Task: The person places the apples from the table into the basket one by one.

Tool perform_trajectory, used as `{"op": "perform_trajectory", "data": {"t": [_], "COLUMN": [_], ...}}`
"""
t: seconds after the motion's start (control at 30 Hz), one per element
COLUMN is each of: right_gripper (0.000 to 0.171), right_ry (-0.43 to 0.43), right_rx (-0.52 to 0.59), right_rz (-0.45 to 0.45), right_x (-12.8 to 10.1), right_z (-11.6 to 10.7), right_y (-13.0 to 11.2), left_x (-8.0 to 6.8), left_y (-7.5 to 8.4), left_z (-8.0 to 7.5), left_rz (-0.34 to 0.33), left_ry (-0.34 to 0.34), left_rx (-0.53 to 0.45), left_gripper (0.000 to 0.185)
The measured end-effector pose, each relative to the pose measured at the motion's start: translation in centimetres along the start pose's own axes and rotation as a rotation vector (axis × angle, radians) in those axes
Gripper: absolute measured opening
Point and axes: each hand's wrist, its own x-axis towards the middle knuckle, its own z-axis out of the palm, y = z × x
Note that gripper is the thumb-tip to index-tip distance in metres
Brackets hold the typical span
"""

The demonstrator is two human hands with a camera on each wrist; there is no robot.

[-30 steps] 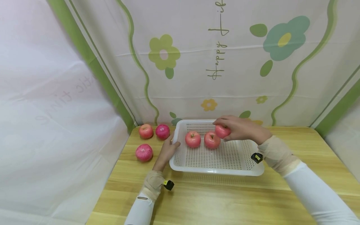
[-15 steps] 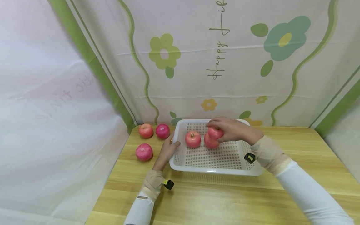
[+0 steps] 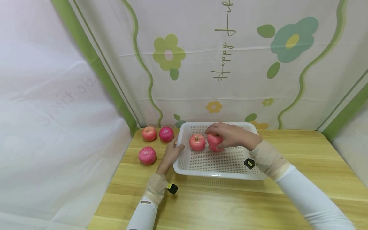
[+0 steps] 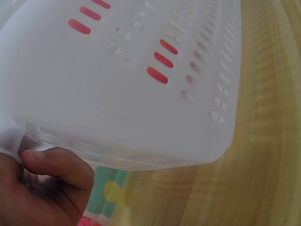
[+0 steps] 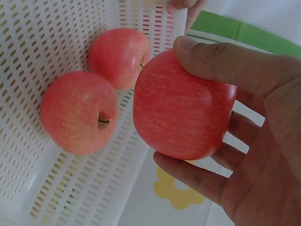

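Note:
My left hand (image 3: 172, 153) grips the left rim of a white perforated plastic basket (image 3: 198, 174), its thumb over the edge. In the left wrist view, the curled thumb and fingers of that hand (image 4: 56, 183) show at the basket's corner, and red shows through the slots. My right hand (image 3: 231, 135) holds a red apple (image 5: 183, 108) over the basket, thumb on one side and fingers on the other. Inside the basket lie two more apples, a left one (image 3: 197, 142) and a second (image 5: 80, 113), largely covered by the held apple in the head view.
Left of the basket on the wooden table (image 3: 224, 204) are a red-yellow apple (image 3: 149, 134) and two deep-pink round fruits, one behind (image 3: 166, 134) and one nearer (image 3: 147, 156). A flower-printed curtain (image 3: 195, 89) hangs along the table's back edge.
My right hand has moved left and slightly down with its apple, which now overlaps the right-hand apple in the basket. My left hand and the basket have stayed in place.

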Motion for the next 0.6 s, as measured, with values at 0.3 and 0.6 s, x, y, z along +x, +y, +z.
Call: {"op": "perform_trajectory", "data": {"t": [0.3, 0.6], "right_gripper": [0.071, 0.068], "right_ry": [-0.010, -0.013], "right_rx": [0.010, -0.018], "right_rz": [-0.067, -0.076], "right_x": [0.8, 1.4], "right_z": [0.9, 1.8], "right_y": [-0.8, -1.7], "left_x": [-0.1, -0.2], "left_y": [0.0, 0.1], "left_z": [0.0, 0.0], "left_rz": [0.002, 0.006], "left_ry": [0.003, -0.002], "left_rx": [0.005, 0.000], "left_gripper": [0.072, 0.071]}}
